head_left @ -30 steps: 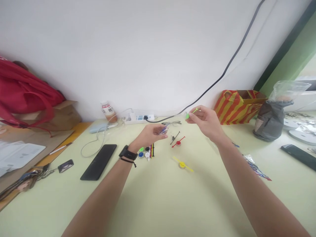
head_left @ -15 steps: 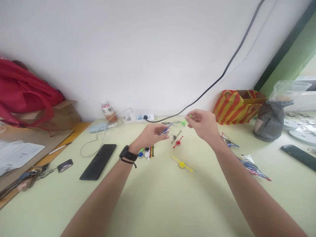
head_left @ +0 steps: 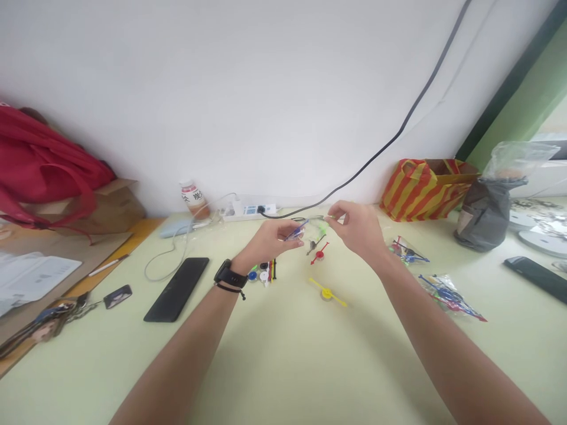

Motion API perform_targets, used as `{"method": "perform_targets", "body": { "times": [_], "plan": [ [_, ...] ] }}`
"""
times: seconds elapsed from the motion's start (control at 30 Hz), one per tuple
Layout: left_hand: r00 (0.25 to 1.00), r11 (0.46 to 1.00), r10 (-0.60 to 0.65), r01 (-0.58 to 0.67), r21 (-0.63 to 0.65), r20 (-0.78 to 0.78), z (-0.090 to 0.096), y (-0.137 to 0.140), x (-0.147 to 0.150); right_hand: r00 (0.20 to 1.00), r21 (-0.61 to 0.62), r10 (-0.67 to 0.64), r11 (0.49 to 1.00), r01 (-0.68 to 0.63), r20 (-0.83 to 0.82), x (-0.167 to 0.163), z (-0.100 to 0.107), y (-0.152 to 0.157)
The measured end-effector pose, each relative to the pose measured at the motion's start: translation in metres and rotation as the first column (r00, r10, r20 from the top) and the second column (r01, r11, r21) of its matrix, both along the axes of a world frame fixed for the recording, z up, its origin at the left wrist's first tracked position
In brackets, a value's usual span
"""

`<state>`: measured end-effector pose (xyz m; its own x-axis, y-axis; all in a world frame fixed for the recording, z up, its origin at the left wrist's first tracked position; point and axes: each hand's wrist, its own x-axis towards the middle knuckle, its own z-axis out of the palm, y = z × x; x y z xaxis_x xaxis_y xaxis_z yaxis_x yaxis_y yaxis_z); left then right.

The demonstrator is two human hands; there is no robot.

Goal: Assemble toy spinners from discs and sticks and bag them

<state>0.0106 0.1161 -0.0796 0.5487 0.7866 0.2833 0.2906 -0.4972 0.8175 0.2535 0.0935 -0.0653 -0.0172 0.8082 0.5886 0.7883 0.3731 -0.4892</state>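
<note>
Blue plastic formed the slim piece [head_left: 297, 231] that I saw clasped between the thumb and fingers of the left hand [head_left: 271, 238], above the table [head_left: 287, 360]. The right hand [head_left: 359, 225] had its thumb and forefinger brought together at a green piece [head_left: 321, 226], located between both hands; blur prevented me from telling whether they gripped it or only touched it. Nearer me lay a grey arrow [head_left: 313, 245] beside a red arrow [head_left: 320, 255], with a yellow arrow [head_left: 326, 293] apart.
</note>
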Motion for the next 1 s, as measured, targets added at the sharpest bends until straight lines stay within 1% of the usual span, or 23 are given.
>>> {"method": "perform_targets", "body": {
  "times": [0.1, 0.2, 0.27, 0.37, 0.43, 0.53, 0.57, 0.7, 0.8, 0.87, 0.93, 0.97, 1.0],
  "plan": [
    [1.000, 1.000, 0.006, -0.006, -0.011, 0.008, 0.000, 0.000, 0.000, 0.999, -0.033, 0.028, 0.999, -0.027, 0.028, 0.001, 0.005, -0.003],
    [0.999, 0.999, 0.021, -0.019, -0.047, 0.040, -0.003, 0.002, -0.001, 0.996, -0.068, 0.080, 0.994, -0.082, -0.028, 0.005, 0.013, -0.008],
    [0.997, 0.997, 0.038, -0.033, -0.075, 0.068, -0.005, 0.004, -0.002, 0.985, -0.123, 0.155, 0.979, -0.163, -0.070, 0.010, 0.019, -0.011],
    [0.995, 0.993, 0.054, -0.044, -0.111, 0.082, -0.008, 0.005, -0.002, 0.945, -0.178, 0.318, 0.928, -0.328, -0.081, 0.016, 0.022, -0.012],
    [0.998, 0.988, 0.028, -0.018, -0.155, 0.064, -0.008, 0.003, -0.002, 0.920, -0.146, 0.384, 0.909, -0.391, -0.076, 0.017, 0.021, -0.011],
    [0.998, 0.974, -0.043, 0.052, -0.220, 0.046, -0.007, -0.001, -0.002, 0.929, 0.017, 0.359, 0.933, -0.359, -0.089, 0.014, 0.019, -0.010],
    [0.997, 0.971, -0.059, 0.067, -0.231, 0.044, -0.006, -0.002, -0.002, 0.928, 0.042, 0.364, 0.931, -0.362, -0.077, 0.012, 0.018, -0.010],
    [0.997, 0.965, -0.072, 0.073, -0.251, 0.015, -0.006, -0.003, -0.003, 0.911, 0.040, 0.412, 0.910, -0.412, 0.014, 0.006, 0.020, -0.013],
    [0.996, 0.965, -0.089, 0.085, -0.249, -0.007, -0.007, -0.005, 0.001, 0.914, 0.104, 0.405, 0.909, -0.403, -0.003, 0.002, 0.024, -0.019],
    [0.995, 0.973, -0.100, 0.103, -0.208, 0.028, -0.009, -0.007, 0.006, 0.910, 0.131, 0.413, 0.905, -0.406, -0.032, -0.003, 0.027, -0.024],
    [0.989, 0.975, -0.117, 0.133, -0.181, 0.094, -0.012, -0.008, 0.012, 0.901, 0.150, 0.432, 0.894, -0.421, -0.044, -0.008, 0.027, -0.027],
    [0.984, 0.969, -0.123, 0.147, -0.196, 0.129, -0.014, -0.008, 0.015, 0.894, 0.154, 0.445, 0.887, -0.434, -0.042, -0.010, 0.026, -0.027],
    [0.980, 0.958, -0.119, 0.156, -0.240, 0.161, -0.017, -0.007, 0.016, 0.893, 0.162, 0.448, 0.886, -0.435, -0.048, -0.011, 0.025, -0.025]
  ]
}}
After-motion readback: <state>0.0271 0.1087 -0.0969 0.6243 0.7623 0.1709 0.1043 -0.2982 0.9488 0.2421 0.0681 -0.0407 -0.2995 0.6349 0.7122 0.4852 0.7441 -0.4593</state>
